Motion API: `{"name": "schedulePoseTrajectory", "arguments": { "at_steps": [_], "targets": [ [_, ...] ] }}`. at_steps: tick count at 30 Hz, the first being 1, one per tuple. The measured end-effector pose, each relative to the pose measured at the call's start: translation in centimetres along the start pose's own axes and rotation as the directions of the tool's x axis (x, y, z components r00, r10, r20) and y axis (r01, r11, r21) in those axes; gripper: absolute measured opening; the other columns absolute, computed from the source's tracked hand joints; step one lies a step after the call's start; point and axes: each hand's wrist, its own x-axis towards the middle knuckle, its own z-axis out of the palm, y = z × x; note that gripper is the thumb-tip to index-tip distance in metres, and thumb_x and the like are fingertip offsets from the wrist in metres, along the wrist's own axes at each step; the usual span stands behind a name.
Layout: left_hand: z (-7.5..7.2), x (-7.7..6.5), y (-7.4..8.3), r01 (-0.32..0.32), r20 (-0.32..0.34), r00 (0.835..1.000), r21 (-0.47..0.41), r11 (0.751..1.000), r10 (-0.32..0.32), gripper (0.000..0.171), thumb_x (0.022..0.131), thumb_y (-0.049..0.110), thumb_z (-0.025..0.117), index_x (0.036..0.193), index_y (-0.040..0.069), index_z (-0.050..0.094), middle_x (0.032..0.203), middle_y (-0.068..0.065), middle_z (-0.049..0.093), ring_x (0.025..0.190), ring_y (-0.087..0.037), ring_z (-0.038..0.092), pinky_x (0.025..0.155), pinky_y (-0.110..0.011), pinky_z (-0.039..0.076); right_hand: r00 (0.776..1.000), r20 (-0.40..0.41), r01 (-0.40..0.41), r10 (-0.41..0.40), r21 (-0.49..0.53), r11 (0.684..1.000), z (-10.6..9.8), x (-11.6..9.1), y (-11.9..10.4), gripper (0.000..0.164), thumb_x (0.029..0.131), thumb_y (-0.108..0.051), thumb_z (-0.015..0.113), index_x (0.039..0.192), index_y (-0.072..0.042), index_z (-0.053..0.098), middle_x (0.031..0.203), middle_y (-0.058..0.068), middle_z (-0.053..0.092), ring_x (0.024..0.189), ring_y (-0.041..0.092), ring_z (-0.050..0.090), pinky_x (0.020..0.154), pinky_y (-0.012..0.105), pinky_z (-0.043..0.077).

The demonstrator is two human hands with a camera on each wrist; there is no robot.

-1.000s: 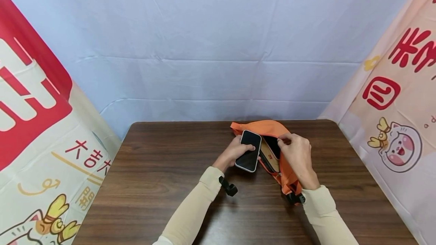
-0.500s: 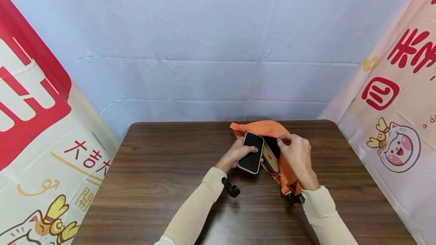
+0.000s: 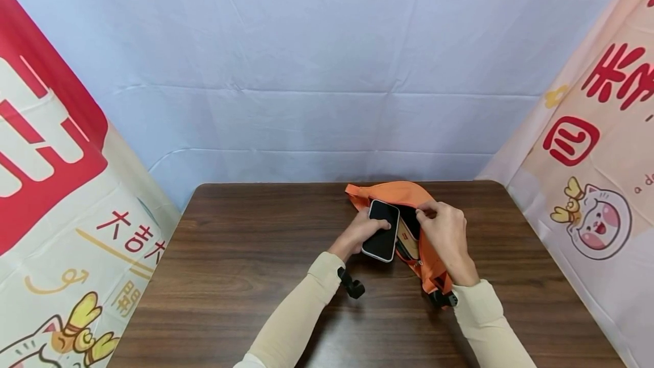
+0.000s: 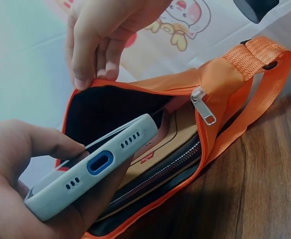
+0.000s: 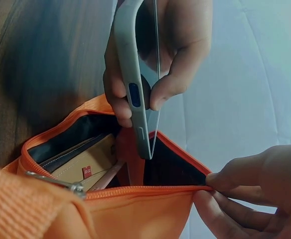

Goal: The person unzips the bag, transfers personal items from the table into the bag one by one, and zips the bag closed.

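My left hand (image 3: 360, 230) grips a phone (image 3: 380, 241) with a dark screen and a pale case, thumb across its front. In the right wrist view, one corner of the phone (image 5: 130, 74) dips into the opening of an orange waist bag (image 3: 401, 191). The bag lies unzipped, its black lining showing. Thumb and fingers of my right hand (image 3: 445, 234) pinch the edge of that opening and hold it apart. Inside sits a tan wallet (image 4: 183, 127) with a small red tag and a dark zipped edge. Beside it a pinkish thing is partly hidden.
The bag's silver zipper pull (image 4: 204, 108) hangs at one end of the opening. A black buckle (image 3: 442, 299) and orange strap lie at the bag's near end, by the right wrist. The brown wooden table (image 3: 245, 243) meets a pale cloth backdrop (image 3: 306, 118) behind the bag.
The left hand has carried the phone a little to the right and slightly nearer, so it overlaps more of the bag's opening. The right hand and bag have stayed put.
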Motion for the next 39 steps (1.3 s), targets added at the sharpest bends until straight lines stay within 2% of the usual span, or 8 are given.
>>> {"name": "schedulePoseTrajectory", "arguments": {
  "at_steps": [6, 10, 18, 22, 32, 39],
  "targets": [
    [0.5, 0.2, -0.1, -0.007, -0.054, 0.998, 0.059, 0.998, 0.011, 0.046, 0.094, 0.012, 0.072, 0.134, 0.006, 0.049, 0.107, -0.015, 0.071, 0.083, -0.022, 0.075, 0.071, -0.037, 0.065, 1.000, -0.002, 0.000, 0.000, -0.002, 1.000, 0.0, 0.0, 0.0, 0.006, 0.094, -0.002, 0.077, 0.092, 0.000, 0.082, 0.083, 0.017, 0.078, 0.072, 0.032, 0.074, 0.071, 0.057, 0.060],
    [0.8, 0.3, -0.1, -0.003, -0.060, 0.998, 0.059, 0.998, 0.006, 0.045, 0.094, 0.013, 0.073, 0.132, 0.006, 0.051, 0.108, -0.014, 0.071, 0.085, -0.023, 0.075, 0.073, -0.037, 0.065, 1.000, -0.001, -0.004, 0.004, 0.001, 1.000, 0.1, 0.0, 0.0, 0.007, 0.094, -0.003, 0.076, 0.093, 0.000, 0.082, 0.083, 0.017, 0.079, 0.072, 0.032, 0.074, 0.071, 0.057, 0.060],
    [1.0, 0.3, -0.4, -0.014, -0.030, 0.999, 0.069, 0.997, 0.016, 0.038, 0.095, 0.013, 0.071, 0.129, 0.004, 0.058, 0.106, -0.013, 0.073, 0.082, -0.022, 0.075, 0.070, -0.036, 0.064, 1.000, 0.005, -0.003, 0.003, 0.003, 1.000, 0.2, 0.0, 0.1, 0.007, 0.094, -0.003, 0.077, 0.093, 0.000, 0.082, 0.083, 0.017, 0.079, 0.072, 0.032, 0.074, 0.071, 0.057, 0.060],
    [1.2, 0.4, -0.4, -0.026, -0.014, 1.000, 0.068, 0.997, 0.027, 0.039, 0.096, 0.013, 0.070, 0.132, 0.002, 0.059, 0.105, -0.012, 0.073, 0.083, -0.021, 0.075, 0.072, -0.035, 0.064, 1.000, 0.005, -0.005, 0.005, 0.000, 1.000, 0.2, 0.0, 0.2, 0.007, 0.095, -0.003, 0.076, 0.094, 0.000, 0.082, 0.084, 0.017, 0.079, 0.072, 0.031, 0.074, 0.069, 0.055, 0.060],
    [1.9, 0.9, -0.6, -0.031, -0.045, 0.998, 0.086, 0.996, 0.035, 0.044, 0.097, 0.015, 0.072, 0.133, 0.005, 0.050, 0.109, -0.012, 0.070, 0.091, -0.024, 0.076, 0.083, -0.039, 0.065, 1.000, 0.004, 0.001, -0.001, 0.001, 1.000, 0.2, 0.1, 0.2, 0.007, 0.095, -0.003, 0.076, 0.094, 0.000, 0.082, 0.084, 0.017, 0.079, 0.072, 0.031, 0.074, 0.069, 0.055, 0.060],
    [2.1, 1.0, -0.5, -0.079, -0.011, 0.997, 0.134, 0.988, 0.081, 0.027, 0.102, 0.012, 0.063, 0.125, -0.001, 0.063, 0.105, -0.011, 0.072, 0.085, -0.020, 0.074, 0.074, -0.033, 0.062, 1.000, 0.006, 0.000, 0.000, 0.002, 1.000, 0.1, 0.1, 0.2, 0.006, 0.094, -0.002, 0.077, 0.093, 0.000, 0.082, 0.084, 0.017, 0.078, 0.071, 0.031, 0.074, 0.068, 0.054, 0.060]
  ]
}}
